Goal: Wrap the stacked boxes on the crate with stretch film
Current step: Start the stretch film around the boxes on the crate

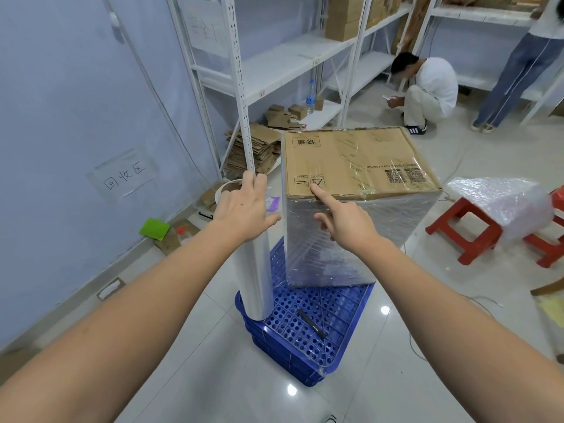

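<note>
Both forearms reach forward and down. The left hand (244,206) wraps its fingers over the top of the upright stretch film roll (258,270), which stands on the blue crate (308,328) just beside the stack. The right hand (345,221) points its index finger onto the top front edge of the stacked boxes (357,190), other fingers curled, holding nothing. Film already covers the stack's sides; a black pen (311,323) lies on the crate

Red stool (464,228), flattened cardboard (253,151), perhaps a pen (311,323).
</note>
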### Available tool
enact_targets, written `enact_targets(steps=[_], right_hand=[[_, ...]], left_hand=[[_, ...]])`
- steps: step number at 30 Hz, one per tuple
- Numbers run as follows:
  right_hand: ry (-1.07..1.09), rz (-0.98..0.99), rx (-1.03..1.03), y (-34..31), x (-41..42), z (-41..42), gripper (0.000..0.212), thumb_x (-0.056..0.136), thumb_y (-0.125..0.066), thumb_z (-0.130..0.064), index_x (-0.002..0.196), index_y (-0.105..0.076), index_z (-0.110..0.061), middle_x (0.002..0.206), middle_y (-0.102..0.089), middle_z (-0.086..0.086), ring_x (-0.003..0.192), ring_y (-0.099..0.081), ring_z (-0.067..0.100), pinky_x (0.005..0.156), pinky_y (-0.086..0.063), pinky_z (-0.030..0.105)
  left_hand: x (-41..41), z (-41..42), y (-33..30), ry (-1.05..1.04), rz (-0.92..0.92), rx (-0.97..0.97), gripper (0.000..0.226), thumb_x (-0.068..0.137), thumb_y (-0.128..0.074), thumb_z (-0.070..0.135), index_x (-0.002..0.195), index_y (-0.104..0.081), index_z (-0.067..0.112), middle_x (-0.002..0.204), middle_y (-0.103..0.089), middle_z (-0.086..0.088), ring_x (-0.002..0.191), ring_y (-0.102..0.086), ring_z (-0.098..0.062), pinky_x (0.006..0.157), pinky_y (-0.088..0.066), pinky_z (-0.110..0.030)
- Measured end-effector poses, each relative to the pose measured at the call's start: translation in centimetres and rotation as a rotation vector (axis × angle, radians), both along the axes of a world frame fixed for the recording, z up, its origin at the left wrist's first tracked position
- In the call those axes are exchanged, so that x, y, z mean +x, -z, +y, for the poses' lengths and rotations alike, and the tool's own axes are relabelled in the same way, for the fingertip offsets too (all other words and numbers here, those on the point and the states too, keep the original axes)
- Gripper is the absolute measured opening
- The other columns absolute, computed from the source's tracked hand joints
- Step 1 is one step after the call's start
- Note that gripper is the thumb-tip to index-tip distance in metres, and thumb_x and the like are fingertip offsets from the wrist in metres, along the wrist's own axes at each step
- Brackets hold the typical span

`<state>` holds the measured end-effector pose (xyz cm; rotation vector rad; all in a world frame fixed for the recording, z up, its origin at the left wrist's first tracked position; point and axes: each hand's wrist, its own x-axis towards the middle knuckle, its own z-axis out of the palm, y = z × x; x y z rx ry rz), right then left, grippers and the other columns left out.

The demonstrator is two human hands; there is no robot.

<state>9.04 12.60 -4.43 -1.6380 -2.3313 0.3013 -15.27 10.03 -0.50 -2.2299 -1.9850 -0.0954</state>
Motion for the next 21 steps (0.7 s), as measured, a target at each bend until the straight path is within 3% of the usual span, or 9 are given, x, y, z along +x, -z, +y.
enact_targets(steps=[3, 6, 9, 12, 17, 21], right_hand=[[0.004, 0.02, 0.024, -0.1, 0.2, 0.1, 0.058, 0.103, -0.041, -0.041, 0.148, -0.008, -0.054, 0.085, -0.072, 0.006, 0.073, -0.065, 0.03, 0.067, -0.057, 0.042], [0.001, 0.019, 0.039, -0.1, 0.2, 0.1, 0.058, 0.103, -0.041, -0.038, 0.147, -0.008, -0.056, 0.086, -0.073, 0.005, 0.078, -0.066, 0.031, 0.068, -0.056, 0.042], [0.004, 0.009, 0.06, 0.0, 0.1, 0.0, 0.059, 0.102, -0.04, -0.033, 0.147, -0.011, -0.056, 0.083, -0.072, 0.005, 0.076, -0.065, 0.032, 0.068, -0.056, 0.043], [0.005, 0.006, 0.086, 0.2, 0.0, -0.2, 0.059, 0.102, -0.039, -0.029, 0.149, -0.014, -0.053, 0.079, -0.069, 0.009, 0.069, -0.061, 0.034, 0.063, -0.054, 0.042], [-0.019, 0.035, 0.147, 1.0, 0.0, -0.5, 0.061, 0.103, -0.039, -0.033, 0.151, -0.007, -0.051, 0.075, -0.068, 0.008, 0.065, -0.061, 0.034, 0.057, -0.051, 0.04], [-0.025, 0.189, 0.111, 2.1, 0.3, -1.9, 0.081, 0.1, -0.053, -0.037, 0.152, 0.007, -0.047, 0.081, -0.068, 0.0, 0.065, -0.062, 0.025, 0.055, -0.048, 0.038]], left_hand=[[0.1, 0.7, 0.5, 0.108, -0.033, 0.01, 0.076, 0.09, -0.062, 0.069, 0.146, -0.025, 0.032, 0.145, -0.03, -0.009, 0.081, -0.068, -0.033, 0.068, -0.061, -0.046], [0.3, 1.3, 0.9, 0.192, -0.023, -0.008, 0.075, 0.093, -0.053, 0.073, 0.153, -0.016, 0.048, 0.163, -0.018, -0.005, 0.092, -0.071, -0.031, 0.067, -0.06, -0.044], [0.8, 1.4, 1.2, 0.208, -0.02, -0.021, 0.069, 0.095, -0.052, 0.071, 0.153, -0.026, 0.044, 0.168, -0.013, 0.0, 0.096, -0.07, -0.029, 0.067, -0.059, -0.041], [1.6, 1.5, 1.0, 0.217, -0.052, 0.021, 0.054, 0.094, -0.054, 0.069, 0.135, -0.043, 0.035, 0.17, -0.014, 0.004, 0.089, -0.07, -0.028, 0.06, -0.055, -0.038], [2.6, 2.1, 0.9, 0.215, -0.073, 0.008, 0.038, 0.101, -0.047, 0.061, 0.118, -0.046, 0.027, 0.167, -0.028, 0.011, 0.09, -0.071, -0.03, 0.057, -0.045, -0.035], [2.3, 2.1, 1.4, 0.213, -0.053, 0.048, 0.037, 0.102, -0.045, 0.062, 0.115, -0.047, 0.028, 0.165, -0.032, 0.013, 0.084, -0.072, -0.029, 0.053, -0.045, -0.034]])
